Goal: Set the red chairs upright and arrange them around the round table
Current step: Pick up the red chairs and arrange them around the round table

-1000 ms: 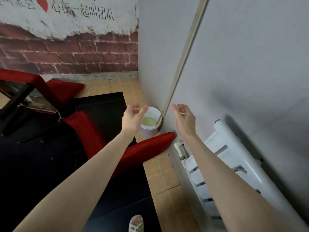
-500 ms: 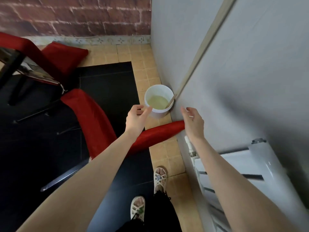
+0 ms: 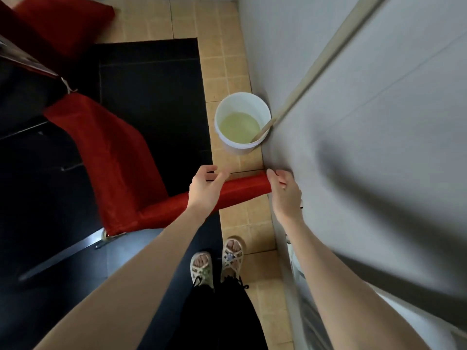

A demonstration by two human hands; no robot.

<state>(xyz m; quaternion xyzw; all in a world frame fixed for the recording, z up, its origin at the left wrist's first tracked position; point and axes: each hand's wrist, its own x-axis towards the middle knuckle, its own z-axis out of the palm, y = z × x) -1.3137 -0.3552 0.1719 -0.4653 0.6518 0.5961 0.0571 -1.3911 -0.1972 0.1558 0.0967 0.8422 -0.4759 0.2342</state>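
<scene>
A red chair (image 3: 111, 157) lies tipped over on the black floor mat, its chrome leg (image 3: 63, 256) pointing to the lower left. Its backrest edge (image 3: 242, 190) reaches across the tan tiles to the grey wall. My left hand (image 3: 206, 190) hovers over that edge with fingers and thumb spread in a loose curve. My right hand (image 3: 285, 193) is at the tip of the edge by the wall, fingertips touching it. A second red chair (image 3: 63, 24) lies at the top left.
A white bucket (image 3: 255, 102) of yellowish liquid stands on the tiles against the wall (image 3: 366, 122), with a wooden stick (image 3: 303, 89) leaning out of it. A white radiator (image 3: 305, 294) hangs at the lower right. My sandalled feet (image 3: 217, 263) stand just behind the chair.
My view has tilted down and I have stepped closer. Both hands have dropped from in front of the bucket to the fallen chair's backrest edge.
</scene>
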